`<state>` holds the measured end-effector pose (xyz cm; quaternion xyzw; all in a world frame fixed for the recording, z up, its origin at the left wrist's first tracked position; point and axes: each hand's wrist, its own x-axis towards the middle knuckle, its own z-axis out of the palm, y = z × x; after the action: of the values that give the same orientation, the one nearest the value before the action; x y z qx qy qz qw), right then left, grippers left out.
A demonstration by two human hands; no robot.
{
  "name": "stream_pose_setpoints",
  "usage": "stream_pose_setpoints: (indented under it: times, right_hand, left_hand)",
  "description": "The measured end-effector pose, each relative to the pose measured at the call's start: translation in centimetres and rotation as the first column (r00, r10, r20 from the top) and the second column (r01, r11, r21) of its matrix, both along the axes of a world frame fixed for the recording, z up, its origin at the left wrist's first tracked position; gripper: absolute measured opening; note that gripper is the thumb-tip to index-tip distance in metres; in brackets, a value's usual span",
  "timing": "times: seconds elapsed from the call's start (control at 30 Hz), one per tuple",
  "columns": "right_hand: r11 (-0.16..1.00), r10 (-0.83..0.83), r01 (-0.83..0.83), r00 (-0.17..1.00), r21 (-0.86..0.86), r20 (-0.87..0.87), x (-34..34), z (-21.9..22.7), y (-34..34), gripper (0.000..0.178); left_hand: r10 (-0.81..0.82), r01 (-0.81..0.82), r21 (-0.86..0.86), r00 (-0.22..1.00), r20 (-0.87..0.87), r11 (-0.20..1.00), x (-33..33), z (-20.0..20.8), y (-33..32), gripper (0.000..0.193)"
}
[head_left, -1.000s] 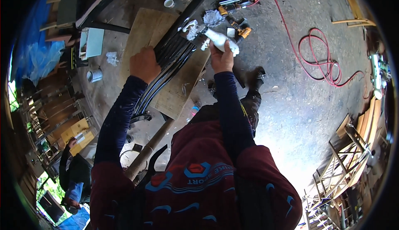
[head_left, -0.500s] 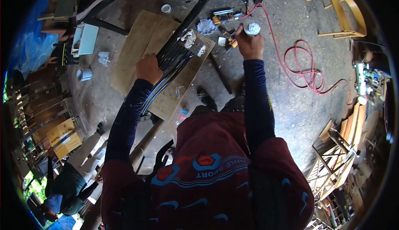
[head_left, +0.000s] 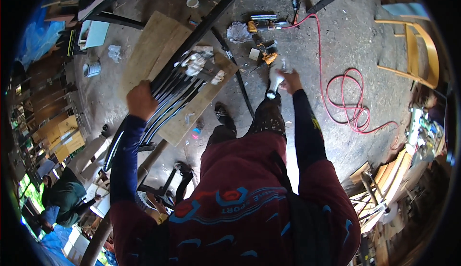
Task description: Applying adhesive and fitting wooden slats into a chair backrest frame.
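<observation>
Black slatted piece (head_left: 172, 90) lies left of centre, over a brown board (head_left: 151, 42); the left hand (head_left: 142, 101) has its grip curled on the edge, and slack fingers there could let it slide. Crumpled white cloth (head_left: 194, 64) on its upper part might drop. Just right of centre, the right hand (head_left: 290, 81) has its grip wrapped around a white bottle (head_left: 275, 82), which could leak if tipped. Rightward, the red hose (head_left: 320, 54) on the littered grey floor (head_left: 297, 45) could trip someone; a wooden chair (head_left: 412, 49) stands upper right.
</observation>
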<state>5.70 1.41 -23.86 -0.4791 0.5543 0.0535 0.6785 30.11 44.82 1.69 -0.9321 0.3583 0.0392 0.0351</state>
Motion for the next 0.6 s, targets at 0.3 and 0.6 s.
stream_pose_setpoints:
  times: [0.3,0.6]
  right_hand:
    - [0.688,0.559,-0.559,0.815,-0.463,-0.153,12.9,-27.6,2.0,0.054]
    - [0.703,0.525,-0.609,0.793,-0.367,-0.310,25.7,-41.4,0.7,0.101]
  left_hand:
    - [0.391,-0.347,0.295,0.915,-0.103,0.890,1.0,3.5,-0.1,0.039]
    - [0.858,-0.844,0.176,0.472,-0.205,0.506,-2.1,6.6,4.8,0.085]
